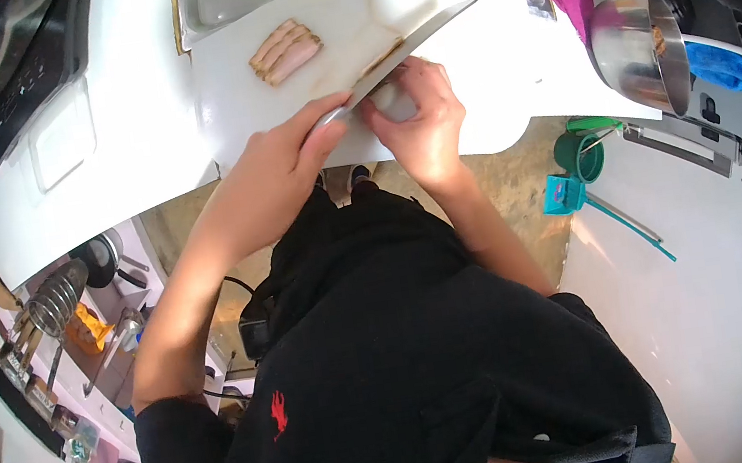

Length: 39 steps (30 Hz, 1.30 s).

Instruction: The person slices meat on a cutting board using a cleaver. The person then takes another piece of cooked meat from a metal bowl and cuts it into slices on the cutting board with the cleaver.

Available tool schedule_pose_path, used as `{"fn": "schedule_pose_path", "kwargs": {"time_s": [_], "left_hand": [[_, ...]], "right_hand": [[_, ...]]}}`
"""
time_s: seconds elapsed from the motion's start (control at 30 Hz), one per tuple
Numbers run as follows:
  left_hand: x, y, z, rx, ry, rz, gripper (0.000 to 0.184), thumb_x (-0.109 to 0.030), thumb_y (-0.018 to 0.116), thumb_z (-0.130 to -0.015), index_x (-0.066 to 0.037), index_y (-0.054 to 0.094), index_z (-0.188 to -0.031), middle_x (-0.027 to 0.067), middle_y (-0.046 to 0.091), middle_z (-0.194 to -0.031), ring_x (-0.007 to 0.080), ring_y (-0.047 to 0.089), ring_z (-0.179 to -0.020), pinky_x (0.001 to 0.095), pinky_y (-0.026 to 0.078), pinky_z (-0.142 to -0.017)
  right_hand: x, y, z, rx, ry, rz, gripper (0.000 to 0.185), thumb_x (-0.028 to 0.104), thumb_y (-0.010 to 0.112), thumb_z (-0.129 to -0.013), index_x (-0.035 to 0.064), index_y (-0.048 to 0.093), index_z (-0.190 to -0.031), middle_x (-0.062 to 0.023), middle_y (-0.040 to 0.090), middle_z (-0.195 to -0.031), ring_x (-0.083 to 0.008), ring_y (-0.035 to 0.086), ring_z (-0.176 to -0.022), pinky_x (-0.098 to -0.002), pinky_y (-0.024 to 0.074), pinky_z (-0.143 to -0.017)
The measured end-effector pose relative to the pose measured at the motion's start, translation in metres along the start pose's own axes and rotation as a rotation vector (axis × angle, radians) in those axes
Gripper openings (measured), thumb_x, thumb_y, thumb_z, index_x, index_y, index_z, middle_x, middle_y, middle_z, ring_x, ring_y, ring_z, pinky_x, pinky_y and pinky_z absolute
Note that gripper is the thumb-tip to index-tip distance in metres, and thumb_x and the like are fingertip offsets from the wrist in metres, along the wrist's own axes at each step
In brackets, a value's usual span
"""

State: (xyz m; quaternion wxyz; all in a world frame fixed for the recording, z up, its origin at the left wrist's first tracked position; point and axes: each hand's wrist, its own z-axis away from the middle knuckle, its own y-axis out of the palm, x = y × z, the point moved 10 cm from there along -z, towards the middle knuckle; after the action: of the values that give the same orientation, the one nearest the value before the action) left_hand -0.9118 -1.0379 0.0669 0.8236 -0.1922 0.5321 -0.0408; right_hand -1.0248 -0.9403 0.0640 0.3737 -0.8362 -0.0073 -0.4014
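On the white board (482, 76), meat slices (287, 52) are lying near the sink (200, 18). Left hand (284, 157) is gripping a knife (416, 43) by its handle; a brown strip (378, 62) is showing along the blade. Right hand (424, 120) is resting bent beside the blade, fingertips partly hidden, can't tell if gripping anything.

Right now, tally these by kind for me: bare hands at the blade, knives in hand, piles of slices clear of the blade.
Bare hands: 2 (left hand, right hand)
Held knife: 1
Slice pile: 1
Total: 4
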Motion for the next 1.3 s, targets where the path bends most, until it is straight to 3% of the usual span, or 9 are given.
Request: {"fn": "schedule_pose_path", "kwargs": {"time_s": [0.17,0.3,0.4,0.47,0.57,0.7,0.8,1.13,1.3], "left_hand": [[0.000,0.005,-0.006,-0.013,0.017,0.026,0.042,-0.031,0.041,-0.103,-0.011,0.050,-0.139,0.0044,0.040,-0.060,0.0135,0.043,-0.061,0.0296,0.040,-0.060],[0.007,-0.004,0.023,-0.043,-0.052,0.028,0.042,-0.029,0.041,-0.103,-0.012,0.048,-0.140,0.0068,0.038,-0.062,0.0127,0.042,-0.062,0.0295,0.040,-0.061],[0.009,-0.011,0.046,-0.074,-0.070,-0.026,0.043,-0.026,0.047,-0.100,-0.015,0.047,-0.142,0.0143,0.052,-0.071,0.0251,0.050,-0.063,0.0311,0.043,-0.065],[0.008,-0.013,0.058,-0.092,-0.016,-0.087,0.045,-0.024,0.052,-0.098,-0.017,0.047,-0.141,0.0197,0.063,-0.082,0.0349,0.058,-0.069,0.0337,0.047,-0.070],[-0.002,-0.013,0.072,-0.075,0.037,-0.267,0.050,-0.023,0.060,-0.093,-0.019,0.048,-0.140,0.0231,0.065,-0.105,0.0441,0.061,-0.088,0.0387,0.050,-0.078],[-0.004,-0.004,0.082,-0.061,0.005,-0.394,0.051,-0.025,0.063,-0.090,-0.019,0.049,-0.139,0.0215,0.065,-0.107,0.0414,0.062,-0.095,0.0427,0.051,-0.078],[-0.005,0.000,0.088,-0.061,-0.016,-0.374,0.050,-0.027,0.063,-0.091,-0.021,0.050,-0.138,0.0204,0.065,-0.106,0.0410,0.063,-0.092,0.0434,0.051,-0.076],[0.007,0.003,0.100,-0.135,-0.088,-0.261,0.049,-0.027,0.061,-0.092,-0.022,0.048,-0.139,0.0201,0.066,-0.104,0.0416,0.063,-0.093,0.0442,0.051,-0.076],[0.013,0.001,0.106,-0.166,-0.105,-0.253,0.049,-0.026,0.061,-0.092,-0.022,0.048,-0.139,0.0204,0.065,-0.107,0.0417,0.063,-0.095,0.0441,0.051,-0.077]], "right_hand": [[-0.001,0.000,-0.001,0.032,0.044,0.009,0.029,0.005,0.079,-0.063,0.0005,0.066,-0.089,-0.0129,0.063,-0.106,-0.0327,0.059,-0.098,-0.0384,0.0512,-0.083],[-0.018,-0.009,-0.007,0.049,0.082,-0.243,0.027,0.002,0.076,-0.070,0.0026,0.064,-0.094,-0.0113,0.062,-0.106,-0.0249,0.060,-0.100,-0.0328,0.0513,-0.084],[-0.048,-0.020,-0.023,0.012,0.132,-0.593,0.026,-0.003,0.065,-0.082,0.0052,0.062,-0.107,-0.0052,0.063,-0.102,-0.0144,0.060,-0.099,-0.0254,0.0495,-0.085],[-0.062,-0.020,-0.045,0.214,0.341,-0.774,0.026,-0.001,0.062,-0.086,0.0038,0.063,-0.112,-0.0049,0.065,-0.103,-0.0146,0.060,-0.098,-0.0258,0.0490,-0.085],[-0.052,0.003,-0.080,0.781,0.333,-0.858,0.030,-0.002,0.059,-0.085,-0.0013,0.062,-0.116,-0.0073,0.065,-0.110,-0.0145,0.061,-0.102,-0.0288,0.0476,-0.093],[0.014,0.035,-0.066,1.411,0.146,-0.488,0.033,0.001,0.071,-0.076,-0.0034,0.067,-0.108,-0.0087,0.069,-0.103,-0.0160,0.064,-0.094,-0.0294,0.0506,-0.087],[0.036,0.048,-0.054,1.592,0.050,-0.239,0.028,0.002,0.074,-0.073,-0.0035,0.071,-0.100,-0.0099,0.071,-0.097,-0.0164,0.064,-0.088,-0.0284,0.0506,-0.085],[0.036,0.076,-0.052,1.501,0.009,-0.112,0.019,0.007,0.067,-0.078,-0.0026,0.072,-0.094,-0.0059,0.069,-0.076,-0.0092,0.062,-0.074,-0.0243,0.0494,-0.068],[0.035,0.102,-0.087,1.201,-0.162,-0.092,0.015,0.006,0.067,-0.081,-0.0017,0.072,-0.094,-0.0058,0.068,-0.074,-0.0088,0.060,-0.070,-0.0250,0.0489,-0.066]]}}
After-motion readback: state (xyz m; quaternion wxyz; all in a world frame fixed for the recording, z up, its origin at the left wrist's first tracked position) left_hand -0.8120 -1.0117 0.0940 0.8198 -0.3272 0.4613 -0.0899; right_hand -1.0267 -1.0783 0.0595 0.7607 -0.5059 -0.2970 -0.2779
